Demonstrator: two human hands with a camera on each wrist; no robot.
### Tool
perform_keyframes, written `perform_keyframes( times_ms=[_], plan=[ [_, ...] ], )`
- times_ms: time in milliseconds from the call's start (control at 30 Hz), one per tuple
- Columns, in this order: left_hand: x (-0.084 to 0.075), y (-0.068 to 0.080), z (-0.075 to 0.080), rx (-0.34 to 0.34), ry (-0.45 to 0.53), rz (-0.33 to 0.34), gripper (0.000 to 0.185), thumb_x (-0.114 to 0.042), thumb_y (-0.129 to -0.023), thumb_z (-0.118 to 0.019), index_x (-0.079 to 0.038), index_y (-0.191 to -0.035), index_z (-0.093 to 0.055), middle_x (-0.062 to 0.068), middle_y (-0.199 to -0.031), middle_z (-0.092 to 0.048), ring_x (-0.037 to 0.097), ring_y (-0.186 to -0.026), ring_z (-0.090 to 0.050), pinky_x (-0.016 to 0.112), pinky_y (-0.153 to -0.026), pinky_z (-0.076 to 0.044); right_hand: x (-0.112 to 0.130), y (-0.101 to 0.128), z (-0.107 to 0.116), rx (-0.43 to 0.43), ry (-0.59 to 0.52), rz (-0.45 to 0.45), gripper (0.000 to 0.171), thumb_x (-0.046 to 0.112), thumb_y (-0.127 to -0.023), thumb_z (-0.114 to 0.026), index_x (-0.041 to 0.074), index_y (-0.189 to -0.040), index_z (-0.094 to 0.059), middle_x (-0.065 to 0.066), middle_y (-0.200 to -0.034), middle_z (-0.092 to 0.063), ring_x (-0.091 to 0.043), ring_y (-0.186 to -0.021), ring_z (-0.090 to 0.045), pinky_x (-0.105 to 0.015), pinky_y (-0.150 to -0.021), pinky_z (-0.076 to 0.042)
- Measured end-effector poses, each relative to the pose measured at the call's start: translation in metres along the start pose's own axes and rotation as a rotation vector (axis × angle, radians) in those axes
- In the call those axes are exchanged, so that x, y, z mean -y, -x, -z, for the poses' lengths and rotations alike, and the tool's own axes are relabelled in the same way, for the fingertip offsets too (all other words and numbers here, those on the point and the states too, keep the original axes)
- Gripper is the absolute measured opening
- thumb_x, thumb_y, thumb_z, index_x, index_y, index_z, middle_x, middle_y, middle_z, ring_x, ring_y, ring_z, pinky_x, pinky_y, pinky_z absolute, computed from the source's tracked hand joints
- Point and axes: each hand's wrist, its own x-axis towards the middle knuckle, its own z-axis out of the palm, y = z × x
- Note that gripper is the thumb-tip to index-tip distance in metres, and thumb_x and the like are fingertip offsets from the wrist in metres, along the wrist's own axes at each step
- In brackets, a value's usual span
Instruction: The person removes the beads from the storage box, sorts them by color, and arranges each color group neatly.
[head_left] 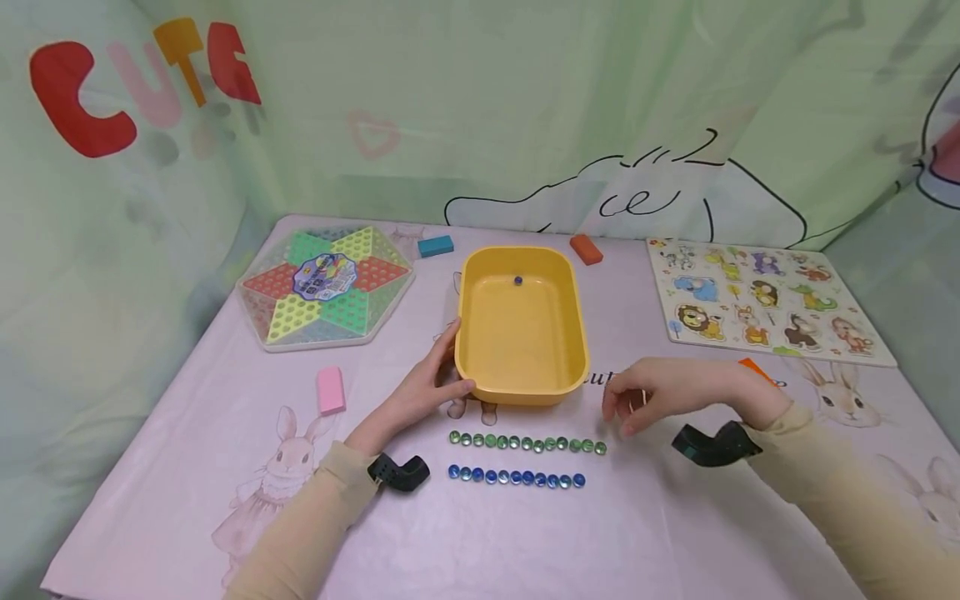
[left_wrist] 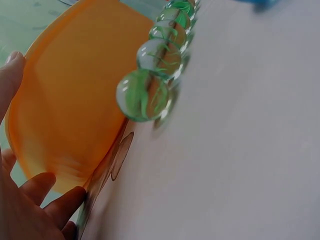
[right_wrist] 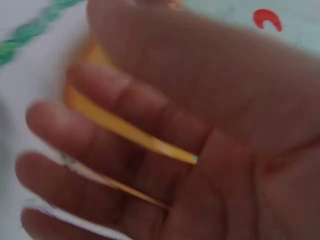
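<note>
A yellow plastic tub [head_left: 521, 346] stands in the middle of the table, with one dark blue marble [head_left: 518, 281] near its far end. My left hand [head_left: 420, 389] rests against the tub's left side, thumb at the near corner; in the left wrist view its fingers [left_wrist: 67, 206] are spread along the wall. To the right of the tub, my right hand [head_left: 663, 387] hovers with loosely bent fingers and nothing in them. Green-swirled glass marbles [head_left: 527, 444] form a row in front of the tub. Nearer me lies a second row of blue marbles [head_left: 528, 477].
A Chinese checkers board [head_left: 390, 308] lies at the back left, an animal puzzle board [head_left: 735, 292] at the back right. Around the tub are a blue block [head_left: 436, 246], a red-orange block [head_left: 586, 249] and a pink block [head_left: 330, 390]. An orange piece [head_left: 757, 370] shows behind my right wrist.
</note>
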Motion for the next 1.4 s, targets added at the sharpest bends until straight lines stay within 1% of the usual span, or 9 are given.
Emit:
perform_keyframes(
  times_ms=[67, 200, 367, 567, 700, 867, 1000, 1167, 1400],
  plan=[
    [-0.007, 0.003, 0.001, 0.005, 0.005, 0.002, 0.086, -0.016, -0.088, -0.063, -0.020, -0.150, -0.003, 0.011, -0.153, -0.022, 0.026, -0.138, -0.027, 0.042, -0.113, -0.019, 0.008, -0.008, 0.015, 0.035, 0.011, 0.010, 0.018, 0.026, -0.084, -0.067, 0.015, -0.098, -0.063, 0.007, -0.079, -0.054, -0.008, -0.076, -0.050, -0.020, -0.066, -0.044],
    [-0.024, 0.008, 0.004, 0.017, 0.000, 0.004, 0.085, -0.015, -0.089, -0.061, -0.014, -0.150, -0.003, 0.015, -0.152, -0.022, 0.028, -0.138, -0.026, 0.043, -0.113, -0.019, 0.018, -0.031, 0.040, 0.043, 0.001, 0.031, 0.018, 0.024, -0.086, -0.065, 0.014, -0.101, -0.062, 0.003, -0.083, -0.055, -0.013, -0.080, -0.051, -0.021, -0.068, -0.044],
    [-0.028, 0.010, 0.004, 0.024, -0.010, 0.007, 0.084, -0.015, -0.089, -0.061, -0.013, -0.150, -0.003, 0.016, -0.151, -0.023, 0.029, -0.138, -0.026, 0.044, -0.113, -0.018, 0.019, -0.064, 0.065, -0.016, -0.072, -0.003, 0.026, 0.019, -0.089, -0.062, 0.003, -0.110, -0.058, -0.004, -0.091, -0.056, -0.019, -0.087, -0.050, -0.025, -0.075, -0.045],
    [-0.028, 0.008, 0.004, 0.030, -0.015, 0.022, 0.084, -0.019, -0.089, -0.061, -0.018, -0.150, -0.003, 0.011, -0.153, -0.022, 0.025, -0.139, -0.025, 0.041, -0.113, -0.018, 0.011, -0.108, 0.081, -0.245, -0.102, -0.100, 0.031, 0.022, -0.090, -0.060, 0.002, -0.114, -0.057, -0.009, -0.092, -0.058, -0.019, -0.081, -0.054, -0.030, -0.075, -0.051],
    [-0.027, 0.007, 0.005, 0.033, -0.022, 0.018, 0.083, -0.019, -0.090, -0.061, -0.018, -0.150, -0.003, 0.010, -0.153, -0.021, 0.023, -0.139, -0.024, 0.041, -0.114, -0.018, 0.008, -0.133, 0.084, -0.402, -0.093, -0.219, 0.030, 0.024, -0.090, -0.060, 0.004, -0.112, -0.058, -0.012, -0.100, -0.060, -0.022, -0.082, -0.056, -0.029, -0.073, -0.051],
    [-0.027, 0.006, 0.005, 0.038, -0.019, 0.003, 0.084, -0.018, -0.089, -0.061, -0.015, -0.150, -0.003, 0.013, -0.153, -0.020, 0.025, -0.139, -0.024, 0.041, -0.114, -0.018, 0.006, -0.153, 0.084, -0.521, -0.032, -0.352, 0.031, 0.021, -0.090, -0.060, 0.002, -0.113, -0.057, -0.014, -0.101, -0.058, -0.027, -0.084, -0.056, -0.031, -0.072, -0.048],
    [-0.025, 0.006, 0.005, 0.036, -0.023, 0.002, 0.084, -0.018, -0.089, -0.061, -0.013, -0.150, -0.003, 0.015, -0.153, -0.020, 0.026, -0.139, -0.024, 0.041, -0.114, -0.018, 0.003, -0.161, 0.085, -0.536, 0.032, -0.413, 0.032, 0.017, -0.091, -0.057, 0.000, -0.117, -0.055, -0.015, -0.100, -0.056, -0.028, -0.085, -0.052, -0.034, -0.076, -0.046],
    [-0.024, 0.006, 0.005, 0.030, -0.029, 0.005, 0.084, -0.018, -0.089, -0.061, -0.013, -0.150, -0.003, 0.014, -0.153, -0.020, 0.026, -0.139, -0.024, 0.041, -0.113, -0.018, -0.002, -0.170, 0.084, -0.501, 0.122, -0.454, 0.034, 0.015, -0.091, -0.055, -0.001, -0.121, -0.054, -0.016, -0.108, -0.056, -0.028, -0.092, -0.049, -0.038, -0.086, -0.043],
    [-0.025, 0.007, 0.006, 0.026, -0.023, 0.003, 0.085, -0.018, -0.089, -0.062, -0.012, -0.150, -0.004, 0.015, -0.153, -0.019, 0.026, -0.140, -0.023, 0.041, -0.114, -0.018, -0.004, -0.176, 0.081, -0.495, 0.141, -0.445, 0.023, 0.012, -0.089, -0.059, -0.001, -0.108, -0.060, -0.013, -0.091, -0.056, -0.026, -0.081, -0.051, -0.032, -0.072, -0.043]
  ],
)
